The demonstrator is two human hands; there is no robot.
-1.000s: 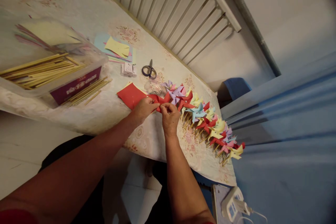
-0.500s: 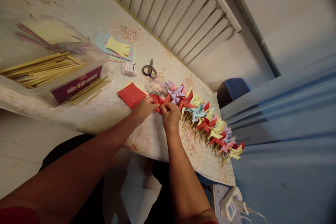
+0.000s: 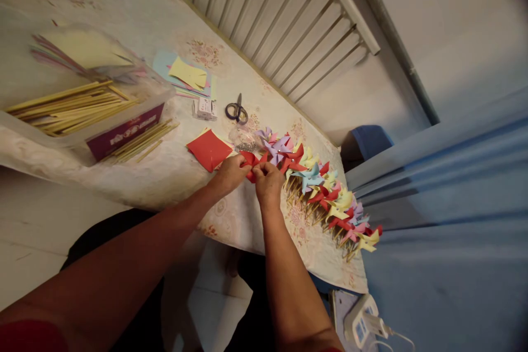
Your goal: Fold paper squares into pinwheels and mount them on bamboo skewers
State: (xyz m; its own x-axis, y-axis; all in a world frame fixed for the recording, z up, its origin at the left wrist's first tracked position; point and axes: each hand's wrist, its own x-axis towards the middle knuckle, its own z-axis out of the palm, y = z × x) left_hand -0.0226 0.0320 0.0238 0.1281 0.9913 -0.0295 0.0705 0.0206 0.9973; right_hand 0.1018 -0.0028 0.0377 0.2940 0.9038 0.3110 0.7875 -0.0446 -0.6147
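Observation:
Between my two hands is a red paper pinwheel (image 3: 250, 159), its blades partly folded. My left hand (image 3: 231, 171) pinches it from the left, fingers closed. My right hand (image 3: 268, 177) grips its right side, thumb and fingertips pressed together near the middle. The fingertips hide the pinwheel's centre. Left of my left hand lies a stack of red paper squares (image 3: 209, 149) with yellow paper under it. Just beyond the hands sits a small clear bag of pins (image 3: 244, 141). A long row of finished pinwheels (image 3: 325, 192) on sticks lies right of my right hand.
A clear plastic box (image 3: 127, 131) full of wooden sticks (image 3: 70, 107) stands at the left, with loose sticks (image 3: 142, 142) beside it. Scissors (image 3: 236, 112), a small white box (image 3: 205, 109) and cut coloured paper (image 3: 187, 73) lie farther back. A power strip (image 3: 361, 322) is at lower right.
My left hand has shifted slightly right, closer to my right hand. Both hands keep hold of the red pinwheel. The camera view has moved a little.

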